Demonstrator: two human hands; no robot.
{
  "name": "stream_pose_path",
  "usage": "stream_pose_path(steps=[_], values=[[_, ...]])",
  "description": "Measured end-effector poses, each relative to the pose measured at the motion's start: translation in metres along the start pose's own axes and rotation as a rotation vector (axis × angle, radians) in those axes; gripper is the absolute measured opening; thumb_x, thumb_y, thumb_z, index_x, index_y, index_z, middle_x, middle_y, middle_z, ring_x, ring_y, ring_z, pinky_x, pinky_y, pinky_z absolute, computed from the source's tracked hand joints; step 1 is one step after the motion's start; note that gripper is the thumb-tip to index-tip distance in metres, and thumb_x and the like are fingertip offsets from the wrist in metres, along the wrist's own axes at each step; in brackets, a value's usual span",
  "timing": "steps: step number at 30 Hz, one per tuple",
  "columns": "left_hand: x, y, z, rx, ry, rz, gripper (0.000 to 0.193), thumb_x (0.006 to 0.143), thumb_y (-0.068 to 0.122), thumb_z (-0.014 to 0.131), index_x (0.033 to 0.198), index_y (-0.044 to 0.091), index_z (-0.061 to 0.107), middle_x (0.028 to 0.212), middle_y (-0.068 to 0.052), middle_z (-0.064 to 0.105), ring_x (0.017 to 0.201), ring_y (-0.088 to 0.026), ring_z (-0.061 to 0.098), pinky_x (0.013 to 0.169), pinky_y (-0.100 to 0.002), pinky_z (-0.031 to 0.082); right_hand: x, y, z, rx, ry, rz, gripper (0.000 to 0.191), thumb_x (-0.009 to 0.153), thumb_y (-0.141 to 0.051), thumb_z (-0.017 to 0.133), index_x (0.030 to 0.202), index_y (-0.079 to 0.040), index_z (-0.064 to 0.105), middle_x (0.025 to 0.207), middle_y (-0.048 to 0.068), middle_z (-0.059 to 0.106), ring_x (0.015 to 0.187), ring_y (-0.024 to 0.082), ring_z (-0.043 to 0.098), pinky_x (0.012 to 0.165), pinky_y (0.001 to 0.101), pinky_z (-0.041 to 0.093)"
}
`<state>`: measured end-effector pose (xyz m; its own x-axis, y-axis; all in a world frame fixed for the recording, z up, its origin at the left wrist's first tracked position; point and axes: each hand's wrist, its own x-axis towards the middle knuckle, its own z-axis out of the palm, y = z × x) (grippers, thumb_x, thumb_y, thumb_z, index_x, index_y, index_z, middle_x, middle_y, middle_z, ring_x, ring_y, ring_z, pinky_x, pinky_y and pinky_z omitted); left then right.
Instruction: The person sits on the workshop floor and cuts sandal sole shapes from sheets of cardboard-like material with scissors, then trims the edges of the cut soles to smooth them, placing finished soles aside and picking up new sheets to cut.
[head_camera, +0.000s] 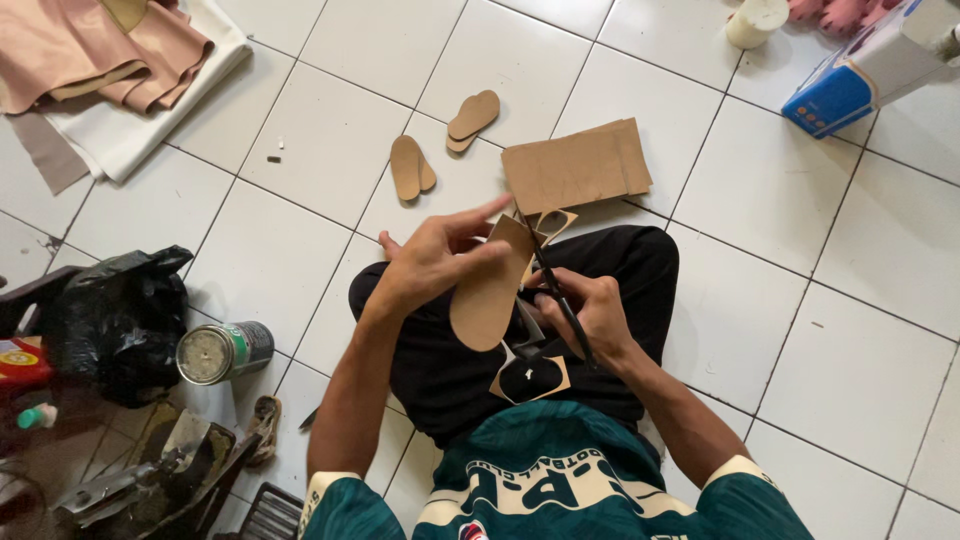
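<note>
— While the person sat cross-legged on the tiles, what did the left hand (435, 258) hold?
— Its fingers pinched a sole-shaped cardboard piece (487, 290) above the lap.
— And the right hand (590, 312)?
— Closed around scissors (552, 290), blades at the piece's edge. Cardboard sheets (575, 165) and cut soles (410, 167) lay on the floor ahead.

Blue and white box (868, 72): cut off at the top right edge. Pink fabric (90, 45): cut off at the top left corner. Scissors (556, 290): handles hidden inside the right hand (590, 315). Cardboard sole (490, 285): partly covered by the left hand (435, 255). Dark tools (140, 480): cut off at the bottom left edge, kind unclear.
</note>
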<state>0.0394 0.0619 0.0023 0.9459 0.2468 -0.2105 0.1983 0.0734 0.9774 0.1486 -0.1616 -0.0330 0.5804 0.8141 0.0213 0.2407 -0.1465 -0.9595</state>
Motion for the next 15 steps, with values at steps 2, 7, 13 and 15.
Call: stream_pose_path(steps=[2, 7, 13, 15], values=[[0.008, -0.016, 0.005, -0.676, 0.079, -0.012, 0.073, 0.098, 0.026, 0.063, 0.162, 0.006, 0.034, 0.123, -0.019, 0.07, 0.091, -0.02, 0.072, 0.079, -0.039, 0.054, 0.007, 0.004, 0.003, -0.014, 0.042, 0.039, 0.02, 0.091, -0.011, 0.067, 0.107, -0.001, 0.075, 0.07, 0.004, 0.072, 0.062, 0.005, 0.063, 0.055, 0.0227, 0.049], [0.008, -0.059, 0.084, -0.311, 0.314, 0.697, 0.094, 0.089, 0.0, 0.072, 0.161, 0.0, 0.012, 0.15, -0.015, 0.042, 0.129, -0.02, 0.052, 0.109, -0.034, 0.046, 0.027, 0.01, 0.022, 0.023, 0.177, 0.056, 0.025, 0.092, -0.021, 0.067, 0.107, -0.002, 0.074, 0.062, 0.0, 0.067, 0.057, 0.004, 0.058, 0.051, 0.0234, 0.046], [0.03, -0.043, 0.095, -0.555, 0.818, 0.378, 0.051, 0.098, 0.007, 0.066, 0.14, -0.011, 0.045, 0.139, -0.005, 0.058, 0.089, -0.015, 0.069, 0.081, -0.044, 0.053, 0.029, 0.009, 0.04, 0.044, 0.165, -0.002, 0.042, 0.097, -0.037, 0.067, 0.115, 0.001, 0.073, 0.073, 0.004, 0.07, 0.066, 0.005, 0.06, 0.059, 0.024, 0.048], [0.028, -0.033, 0.096, -0.41, 0.88, 0.511, 0.05, 0.099, 0.004, 0.067, 0.14, -0.007, 0.041, 0.136, -0.008, 0.061, 0.096, -0.014, 0.068, 0.104, -0.036, 0.044, 0.031, 0.009, 0.038, 0.119, 0.095, -0.093, 0.055, 0.1, -0.046, 0.063, 0.128, 0.001, 0.064, 0.087, 0.006, 0.072, 0.081, 0.006, 0.063, 0.071, 0.025, 0.052]])
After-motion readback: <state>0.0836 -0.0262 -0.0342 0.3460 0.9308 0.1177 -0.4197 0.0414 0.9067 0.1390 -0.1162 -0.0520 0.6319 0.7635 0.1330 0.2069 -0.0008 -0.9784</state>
